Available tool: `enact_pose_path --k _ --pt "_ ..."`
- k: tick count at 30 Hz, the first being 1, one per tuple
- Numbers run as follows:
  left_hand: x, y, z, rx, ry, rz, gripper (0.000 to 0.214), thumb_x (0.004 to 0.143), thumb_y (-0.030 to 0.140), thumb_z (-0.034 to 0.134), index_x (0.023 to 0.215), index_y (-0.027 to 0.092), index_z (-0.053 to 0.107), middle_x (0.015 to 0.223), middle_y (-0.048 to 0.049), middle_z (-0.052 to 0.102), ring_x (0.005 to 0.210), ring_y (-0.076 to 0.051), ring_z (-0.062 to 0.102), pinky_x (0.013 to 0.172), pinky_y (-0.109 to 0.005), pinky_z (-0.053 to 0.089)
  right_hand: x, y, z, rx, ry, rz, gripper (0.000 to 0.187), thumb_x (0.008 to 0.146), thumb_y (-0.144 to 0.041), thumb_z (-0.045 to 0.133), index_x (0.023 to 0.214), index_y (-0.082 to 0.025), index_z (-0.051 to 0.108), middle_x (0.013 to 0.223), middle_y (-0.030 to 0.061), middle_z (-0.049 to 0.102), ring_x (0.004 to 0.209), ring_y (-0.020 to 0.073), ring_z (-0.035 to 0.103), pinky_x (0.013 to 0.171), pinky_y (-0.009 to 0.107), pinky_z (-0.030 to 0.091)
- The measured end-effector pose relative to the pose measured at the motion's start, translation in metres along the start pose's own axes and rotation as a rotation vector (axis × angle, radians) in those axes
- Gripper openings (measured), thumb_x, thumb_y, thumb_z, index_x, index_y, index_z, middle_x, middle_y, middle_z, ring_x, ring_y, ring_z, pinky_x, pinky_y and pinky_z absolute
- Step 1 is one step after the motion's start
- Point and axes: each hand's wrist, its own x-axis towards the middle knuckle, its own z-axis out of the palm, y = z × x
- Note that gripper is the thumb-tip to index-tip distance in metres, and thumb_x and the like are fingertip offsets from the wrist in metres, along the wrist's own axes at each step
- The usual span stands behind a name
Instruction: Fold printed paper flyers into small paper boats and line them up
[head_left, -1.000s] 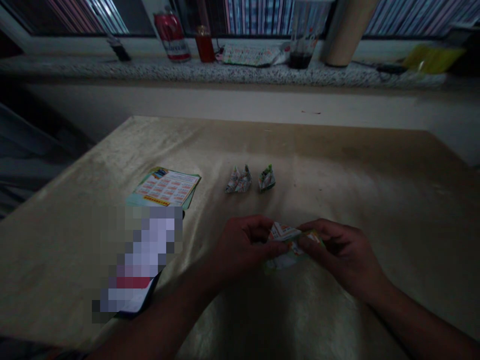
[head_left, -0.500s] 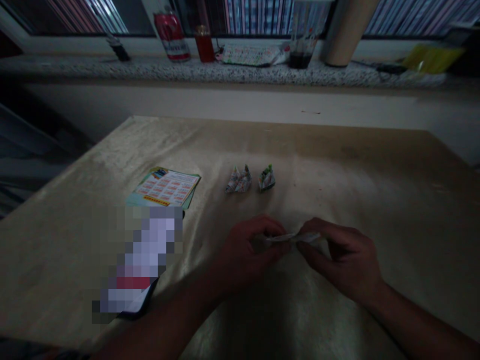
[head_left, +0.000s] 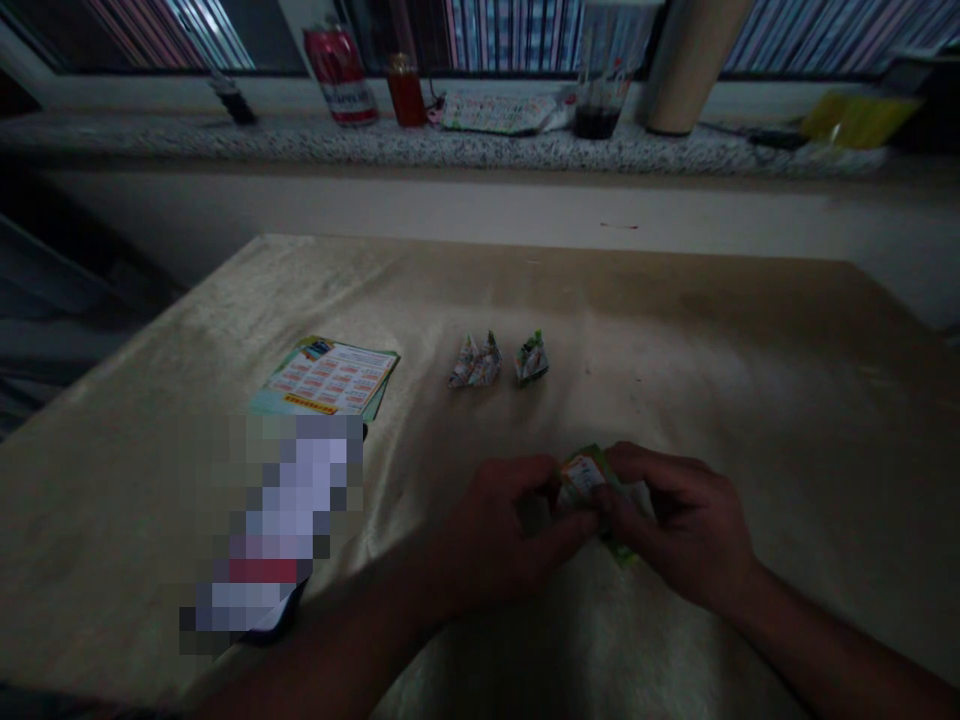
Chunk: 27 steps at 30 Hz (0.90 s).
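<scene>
The left hand (head_left: 517, 520) and right hand (head_left: 684, 520) are hiding parts of the paper (head_left: 580, 478); its print is proving unreadable. Both are pinching it, the paper sitting between thumbs and fingertips.

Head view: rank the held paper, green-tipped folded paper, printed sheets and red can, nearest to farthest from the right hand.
1. Held paper: in the right hand, left hand on it too.
2. Green-tipped folded paper: on the table, ahead and left.
3. Printed sheets: table's left side.
4. Red can: windowsill, back left.
</scene>
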Motion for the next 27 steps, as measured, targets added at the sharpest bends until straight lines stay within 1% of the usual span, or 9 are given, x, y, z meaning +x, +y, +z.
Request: enact_pose_path --k 5,9,11,15,18,21,23,25,27 --pt "0.001 -0.002 0.0 -0.007 0.069 0.068 0.023 0.087 0.033 0.065 0.074 0.014 0.067 0.061 0.0021 0.057 0.056 -0.01 0.049 0.054 -0.023 0.037 0.003 -0.005 -0.001 -0.03 -0.082 0.059 0.019 0.089 -0.025 0.064 0.072 -0.016 0.068 0.061 0.0007 0.061 0.05 0.0113 0.054 0.044 0.023 0.043" --pt "0.001 -0.007 0.0 -0.14 0.137 0.078 0.02 0.088 0.029 0.064 0.074 0.016 0.069 0.062 0.0021 0.061 0.058 -0.011 0.054 0.058 -0.022 0.043 0.003 -0.009 -0.003 -0.021 -0.112 0.126 0.012 0.086 -0.021 0.065 0.078 -0.016 0.072 0.062 -0.0002 0.066 0.051 0.0113 0.058 0.046 0.021 0.046" --pt "0.0 -0.01 -0.001 -0.206 0.199 0.042 0.021 0.089 0.032 0.065 0.075 0.017 0.07 0.065 0.0013 0.063 0.061 -0.012 0.057 0.059 -0.023 0.045 0.003 -0.009 -0.005 -0.017 -0.082 0.13 0.007 0.083 -0.016 0.067 0.084 -0.019 0.074 0.069 -0.0004 0.072 0.057 0.0119 0.065 0.052 0.02 0.051" --pt "0.001 -0.014 -0.004 -0.314 0.272 -0.046 0.022 0.087 0.039 0.069 0.08 0.019 0.073 0.074 -0.0013 0.069 0.07 -0.017 0.063 0.065 -0.027 0.053 0.001 -0.007 -0.008 0.036 0.021 0.102 0.027 0.08 -0.009 0.07 0.101 -0.024 0.076 0.087 -0.0009 0.081 0.069 0.0125 0.075 0.062 0.019 0.06" --pt "0.002 -0.016 -0.004 -0.351 0.306 -0.048 0.023 0.086 0.042 0.07 0.086 0.02 0.076 0.079 -0.0022 0.072 0.074 -0.018 0.065 0.07 -0.03 0.056 -0.001 -0.001 -0.01 0.014 0.103 0.072 0.034 0.078 -0.008 0.071 0.107 -0.025 0.075 0.096 0.0012 0.082 0.076 0.0151 0.078 0.068 0.022 0.064" --pt "0.002 -0.016 -0.005 -0.301 0.328 -0.003 0.023 0.088 0.042 0.068 0.089 0.021 0.077 0.079 -0.002 0.073 0.074 -0.018 0.065 0.07 -0.03 0.056 -0.002 0.003 -0.01 -0.033 0.118 0.039 0.036 0.078 -0.01 0.074 0.111 -0.025 0.074 0.098 0.0024 0.082 0.079 0.017 0.078 0.07 0.025 0.065" --pt "0.001 -0.014 -0.008 -0.211 0.324 0.055 0.017 0.089 0.036 0.067 0.091 0.021 0.076 0.08 -0.0018 0.072 0.076 -0.017 0.066 0.072 -0.03 0.055 -0.001 0.003 -0.011 -0.1 0.116 -0.003 0.035 0.079 -0.011 0.075 0.111 -0.024 0.074 0.096 0.0025 0.082 0.076 0.017 0.078 0.069 0.025 0.065" --pt "0.0 -0.01 -0.014 -0.078 0.333 0.16 0.012 0.087 0.027 0.07 0.096 0.021 0.074 0.085 -0.0024 0.072 0.08 -0.017 0.066 0.076 -0.031 0.055 0.0 0.002 -0.013 -0.177 0.103 -0.087 0.033 0.08 -0.009 0.074 0.111 -0.022 0.072 0.093 0.0035 0.081 0.074 0.0169 0.077 0.067 0.026 0.065" --pt "0.0 -0.007 -0.021 0.076 0.347 0.303 0.015 0.082 0.019 0.073 0.097 0.019 0.072 0.09 -0.004 0.071 0.083 -0.017 0.066 0.078 -0.03 0.054 0.002 0.002 -0.018 -0.235 0.074 -0.229 0.033 0.083 -0.004 0.071 0.112 -0.02 0.071 0.091 0.0051 0.08 0.076 0.0173 0.076 0.068 0.027 0.064"
